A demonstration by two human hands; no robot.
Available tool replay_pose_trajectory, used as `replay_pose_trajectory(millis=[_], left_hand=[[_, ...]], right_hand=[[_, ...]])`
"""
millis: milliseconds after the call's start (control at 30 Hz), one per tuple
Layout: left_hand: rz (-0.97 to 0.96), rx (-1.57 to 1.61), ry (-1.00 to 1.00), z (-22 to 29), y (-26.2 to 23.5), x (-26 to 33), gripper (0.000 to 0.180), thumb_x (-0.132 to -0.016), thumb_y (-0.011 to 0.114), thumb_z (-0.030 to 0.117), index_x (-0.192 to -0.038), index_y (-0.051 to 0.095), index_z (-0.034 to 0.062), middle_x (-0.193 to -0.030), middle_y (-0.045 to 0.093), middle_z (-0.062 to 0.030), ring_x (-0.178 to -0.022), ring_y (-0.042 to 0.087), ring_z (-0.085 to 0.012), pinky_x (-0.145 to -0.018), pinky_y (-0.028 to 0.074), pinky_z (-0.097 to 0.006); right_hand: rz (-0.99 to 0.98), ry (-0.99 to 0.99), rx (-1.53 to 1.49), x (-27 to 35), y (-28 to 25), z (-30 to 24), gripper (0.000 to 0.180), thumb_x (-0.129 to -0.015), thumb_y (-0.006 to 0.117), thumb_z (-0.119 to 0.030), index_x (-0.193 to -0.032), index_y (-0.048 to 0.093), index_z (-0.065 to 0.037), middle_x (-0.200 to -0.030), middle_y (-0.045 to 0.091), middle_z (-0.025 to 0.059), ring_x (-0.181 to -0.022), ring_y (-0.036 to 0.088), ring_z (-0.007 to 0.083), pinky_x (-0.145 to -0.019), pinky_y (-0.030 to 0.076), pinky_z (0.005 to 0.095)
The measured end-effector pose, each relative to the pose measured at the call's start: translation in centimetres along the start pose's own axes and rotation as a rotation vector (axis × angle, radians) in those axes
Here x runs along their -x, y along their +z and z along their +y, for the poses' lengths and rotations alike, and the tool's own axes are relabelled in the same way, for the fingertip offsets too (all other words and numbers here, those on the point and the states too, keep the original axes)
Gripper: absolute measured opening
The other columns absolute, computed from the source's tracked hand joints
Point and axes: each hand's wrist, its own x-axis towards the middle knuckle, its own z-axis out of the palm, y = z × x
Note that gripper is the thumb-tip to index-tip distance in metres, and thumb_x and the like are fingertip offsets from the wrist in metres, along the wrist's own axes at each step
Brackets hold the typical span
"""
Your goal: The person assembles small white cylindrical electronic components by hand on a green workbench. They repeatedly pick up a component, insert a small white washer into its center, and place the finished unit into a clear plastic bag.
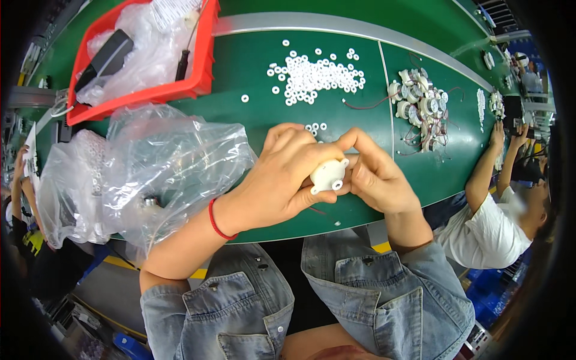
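Held above the green worktop [240, 66], just in front of my body, a cream-white, round plastic housing with small ears [327, 174] is pinched in my left hand [273, 174], thumb at its near edge and fingers closed over the far side, presumably to keep its flat face turned up toward me. A small white plastic ring with a dark bore [338, 185] sits at the housing's rim. My right hand [387, 186] curls in from the other side, perhaps to steady it; I cannot tell whether those fingers grip anything. A scattered heap of white plastic rings [321, 78] lies beyond my knuckles, likely spread out for easy picking. To the right, a cluster of silver-and-white motor-like units with thin wires [423, 105] is grouped apart, probably to avoid mixing. A crumpled clear plastic bag [180, 156] and a red plastic bin [207, 54] occupy the left, seemingly out of my way.
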Motion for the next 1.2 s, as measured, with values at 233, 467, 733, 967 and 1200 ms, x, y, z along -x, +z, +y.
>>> replay_pose_trajectory(millis=[233,467,733,967,1200], left_hand=[[-0.038,0.112,-0.076,-0.1,0.9,-0.1,0.054,-0.088,0.062,0.052,-0.12,0.057,0.0078,-0.091,0.047,-0.0098,-0.092,0.048,-0.0306,-0.095,0.035,-0.045],[-0.01,0.193,-0.122,-0.1,1.2,0.0,0.053,-0.089,0.061,0.052,-0.119,0.056,0.008,-0.087,0.046,-0.0087,-0.085,0.045,-0.0271,-0.086,0.036,-0.04],[-0.058,0.141,-0.114,0.1,0.8,-0.1,0.05,-0.087,0.067,0.044,-0.121,0.057,0.0094,-0.089,0.046,-0.008,-0.086,0.044,-0.0271,-0.086,0.036,-0.039],[-0.101,-0.01,-0.226,2.9,1.0,-0.3,0.076,-0.074,0.082,0.03,-0.137,0.048,0.0052,-0.092,0.049,-0.0089,-0.087,0.047,-0.0273,-0.085,0.038,-0.038],[-0.202,-0.082,-0.109,2.8,1.6,-0.5,0.06,-0.078,0.078,0.018,-0.131,0.054,0.0058,-0.095,0.055,-0.0086,-0.085,0.056,-0.0235,-0.078,0.046,-0.036]], right_hand=[[0.058,-0.047,0.104,0.5,-0.3,1.2,0.028,-0.102,0.051,-0.018,-0.12,0.041,0.001,-0.114,0.061,0.0182,-0.107,0.062,0.0209,-0.093,0.054,0.0364],[0.085,-0.072,0.056,0.4,-0.2,1.7,0.026,-0.103,0.05,-0.018,-0.117,0.041,0.002,-0.113,0.061,0.0185,-0.106,0.063,0.0203,-0.091,0.055,0.0348],[0.124,-0.105,0.013,0.5,0.4,1.9,0.031,-0.099,0.057,-0.017,-0.12,0.041,0.0,-0.111,0.061,0.0148,-0.1,0.063,0.0173,-0.084,0.055,0.0312],[0.477,-0.231,0.298,2.1,-0.4,0.9,0.047,-0.091,0.067,-0.006,-0.13,0.041,-0.002,-0.103,0.059,0.0094,-0.085,0.062,0.0128,-0.071,0.053,0.026],[1.417,-0.672,1.595,5.0,-10.9,-6.2,0.037,-0.085,0.074,-0.021,-0.109,0.058,0.002,-0.094,0.064,0.0158,-0.086,0.06,0.0302,-0.077,0.047,0.0392]])
